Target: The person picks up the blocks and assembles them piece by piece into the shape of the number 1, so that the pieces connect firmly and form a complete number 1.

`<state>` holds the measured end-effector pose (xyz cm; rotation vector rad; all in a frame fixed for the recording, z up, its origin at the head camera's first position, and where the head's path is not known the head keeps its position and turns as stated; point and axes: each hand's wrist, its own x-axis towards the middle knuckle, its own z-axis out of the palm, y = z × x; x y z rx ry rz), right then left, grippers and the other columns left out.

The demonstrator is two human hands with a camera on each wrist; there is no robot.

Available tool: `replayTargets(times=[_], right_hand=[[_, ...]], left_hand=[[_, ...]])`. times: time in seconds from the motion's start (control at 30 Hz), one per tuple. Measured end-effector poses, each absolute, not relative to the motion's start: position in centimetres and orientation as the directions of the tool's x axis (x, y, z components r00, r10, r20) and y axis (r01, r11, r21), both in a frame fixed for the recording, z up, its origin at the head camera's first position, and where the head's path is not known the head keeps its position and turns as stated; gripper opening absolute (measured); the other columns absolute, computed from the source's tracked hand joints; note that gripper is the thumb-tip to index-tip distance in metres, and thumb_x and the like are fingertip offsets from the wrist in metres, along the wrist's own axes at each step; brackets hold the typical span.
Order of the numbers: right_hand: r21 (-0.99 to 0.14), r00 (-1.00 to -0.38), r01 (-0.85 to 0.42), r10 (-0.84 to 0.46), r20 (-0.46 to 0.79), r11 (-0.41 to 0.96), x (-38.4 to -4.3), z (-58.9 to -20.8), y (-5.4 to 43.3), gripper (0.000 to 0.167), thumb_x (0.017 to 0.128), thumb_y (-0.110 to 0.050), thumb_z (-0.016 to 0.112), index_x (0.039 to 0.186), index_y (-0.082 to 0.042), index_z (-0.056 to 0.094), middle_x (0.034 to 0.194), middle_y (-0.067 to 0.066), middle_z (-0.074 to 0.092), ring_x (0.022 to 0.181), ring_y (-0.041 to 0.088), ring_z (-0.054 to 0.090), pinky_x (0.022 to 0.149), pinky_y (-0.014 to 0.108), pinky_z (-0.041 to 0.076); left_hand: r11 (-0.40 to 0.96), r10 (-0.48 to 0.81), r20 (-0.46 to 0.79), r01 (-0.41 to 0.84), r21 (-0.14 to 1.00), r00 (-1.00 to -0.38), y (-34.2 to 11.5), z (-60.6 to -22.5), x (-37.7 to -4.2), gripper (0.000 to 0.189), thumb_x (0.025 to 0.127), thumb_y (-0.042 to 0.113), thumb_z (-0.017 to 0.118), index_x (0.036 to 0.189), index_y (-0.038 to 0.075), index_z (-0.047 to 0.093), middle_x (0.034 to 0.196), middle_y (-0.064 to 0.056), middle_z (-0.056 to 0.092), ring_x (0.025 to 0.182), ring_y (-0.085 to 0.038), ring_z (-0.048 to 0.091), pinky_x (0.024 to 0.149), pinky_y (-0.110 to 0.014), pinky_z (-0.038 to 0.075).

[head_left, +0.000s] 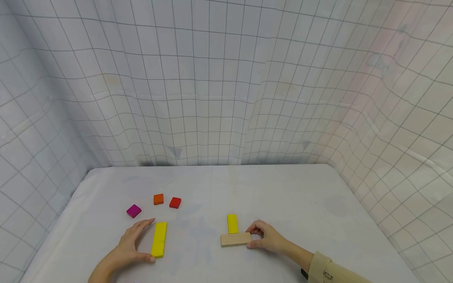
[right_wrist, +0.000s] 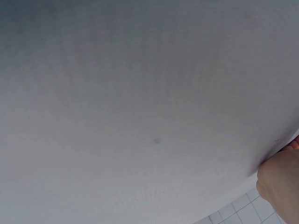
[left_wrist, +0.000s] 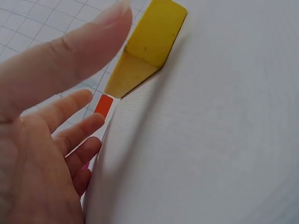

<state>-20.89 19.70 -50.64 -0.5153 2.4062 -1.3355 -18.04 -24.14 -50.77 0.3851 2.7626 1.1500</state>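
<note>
My left hand (head_left: pixel 128 244) is spread beside a long yellow block (head_left: pixel 159 239) lying on the table. Its thumb is by the block's near end, and whether it touches cannot be told; the fingers reach out past the left side. In the left wrist view, the yellow block (left_wrist: pixel 156 35) lies beyond the thumb (left_wrist: pixel 70 60). To the right, a plain wooden block (head_left: pixel 235 239) lies crosswise, its right end between the thumb and fingers of my right hand (head_left: pixel 267 237). Directly behind it, a smaller yellow block (head_left: pixel 232 223) points away from me. The right wrist view shows only part of the hand (right_wrist: pixel 280 182).
Three small blocks lie at the back left: a magenta one (head_left: pixel 134 211), an orange one (head_left: pixel 158 199) and a red one (head_left: pixel 175 203). A white cloth covers the table (head_left: pixel 283 188). Grid-patterned white curtains (head_left: pixel 219 86) hang behind and at both sides.
</note>
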Motion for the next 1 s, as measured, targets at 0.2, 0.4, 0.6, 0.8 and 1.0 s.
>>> replayTargets(times=[0.2, 0.4, 0.6, 0.8, 1.0], right_hand=[[-0.859, -0.876, -0.149, -0.468, -0.115, 0.490, -20.84, -50.58, 19.69, 0.035, 0.073, -0.020, 0.077, 0.099, -0.006, 0.059, 0.095, 0.001, 0.053, 0.088, 0.015, 0.045, 0.079, 0.021, 0.039], [-0.857, -0.878, -0.149, -0.465, -0.115, 0.494, -20.79, -50.46, 19.65, 0.034, 0.073, -0.021, 0.077, 0.099, -0.007, 0.059, 0.095, 0.001, 0.053, 0.088, 0.015, 0.044, 0.079, 0.021, 0.039], [-0.855, -0.877, -0.156, -0.468, -0.111, 0.495, -20.79, -50.44, 19.66, 0.034, 0.073, -0.021, 0.077, 0.099, -0.007, 0.059, 0.094, 0.001, 0.053, 0.087, 0.015, 0.044, 0.078, 0.021, 0.038], [-0.855, -0.879, -0.151, -0.464, -0.113, 0.496, -20.82, -50.50, 19.66, 0.035, 0.073, -0.021, 0.077, 0.099, -0.007, 0.059, 0.093, 0.001, 0.052, 0.087, 0.014, 0.044, 0.077, 0.020, 0.038], [-0.853, -0.880, -0.149, -0.461, -0.115, 0.499, -20.78, -50.52, 19.66, 0.035, 0.073, -0.021, 0.077, 0.099, -0.007, 0.059, 0.093, 0.000, 0.052, 0.086, 0.014, 0.044, 0.077, 0.021, 0.038]], left_hand=[[0.684, 0.286, -0.024, 0.186, 0.706, -0.958, -24.16, -50.72, -18.02, 0.098, 0.055, 0.038, 0.084, 0.135, 0.006, 0.036, 0.131, -0.022, 0.037, 0.114, -0.042, 0.030, 0.087, -0.067, 0.023], [0.704, 0.295, -0.060, 0.174, 0.688, -0.954, -24.22, -50.67, -17.92, 0.095, 0.058, 0.038, 0.082, 0.135, 0.006, 0.037, 0.128, -0.020, 0.038, 0.112, -0.041, 0.031, 0.087, -0.066, 0.026], [0.715, 0.300, -0.087, 0.164, 0.680, -0.950, -24.32, -50.72, -18.01, 0.092, 0.058, 0.039, 0.081, 0.134, 0.007, 0.040, 0.127, -0.019, 0.037, 0.111, -0.041, 0.031, 0.086, -0.067, 0.027], [0.718, 0.304, -0.067, 0.182, 0.672, -0.950, -24.33, -50.80, -18.06, 0.093, 0.058, 0.038, 0.082, 0.134, 0.006, 0.038, 0.126, -0.019, 0.039, 0.111, -0.041, 0.032, 0.086, -0.066, 0.027], [0.712, 0.304, -0.073, 0.175, 0.680, -0.950, -24.32, -50.69, -18.08, 0.091, 0.058, 0.037, 0.083, 0.133, 0.008, 0.040, 0.127, -0.019, 0.037, 0.111, -0.042, 0.031, 0.086, -0.066, 0.025]])
